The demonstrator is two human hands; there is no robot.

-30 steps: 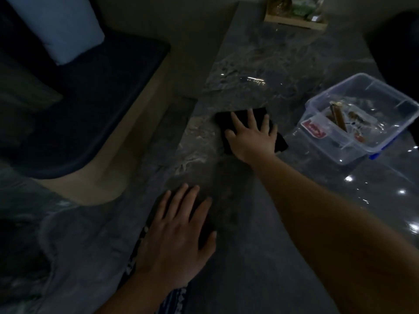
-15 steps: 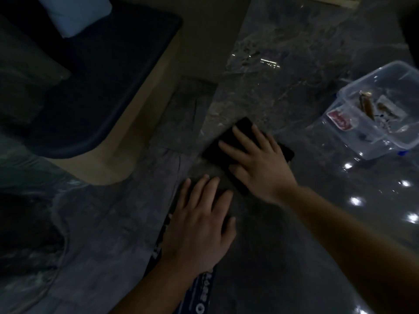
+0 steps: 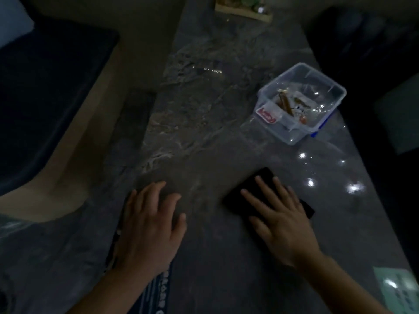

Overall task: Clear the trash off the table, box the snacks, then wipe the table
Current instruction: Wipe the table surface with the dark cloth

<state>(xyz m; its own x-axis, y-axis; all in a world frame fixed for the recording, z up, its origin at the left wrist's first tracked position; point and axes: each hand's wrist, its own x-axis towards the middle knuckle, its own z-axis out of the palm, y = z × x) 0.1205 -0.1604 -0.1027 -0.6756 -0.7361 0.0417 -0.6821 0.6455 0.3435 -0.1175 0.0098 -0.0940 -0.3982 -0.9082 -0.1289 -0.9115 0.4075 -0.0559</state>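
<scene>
The scene is dim. My right hand (image 3: 280, 219) presses flat, fingers spread, on a black cloth (image 3: 251, 189) lying on the dark marble table (image 3: 204, 123). My left hand (image 3: 149, 225) rests flat with its fingers apart near the table's left edge and holds nothing. A clear plastic box (image 3: 301, 103) with a few wrapped snacks inside stands open at the far right of the table, well beyond my right hand.
A wooden tray (image 3: 243, 12) with small items sits at the table's far end. A pale green paper (image 3: 399, 288) lies at the near right corner. A dark cushioned bench (image 3: 45, 91) runs along the left, and a dark printed strip (image 3: 158, 293) lies under my left wrist.
My right hand has slid the black cloth from the table's left side toward the right and nearer to me. The left hand stays flat at the left edge.
</scene>
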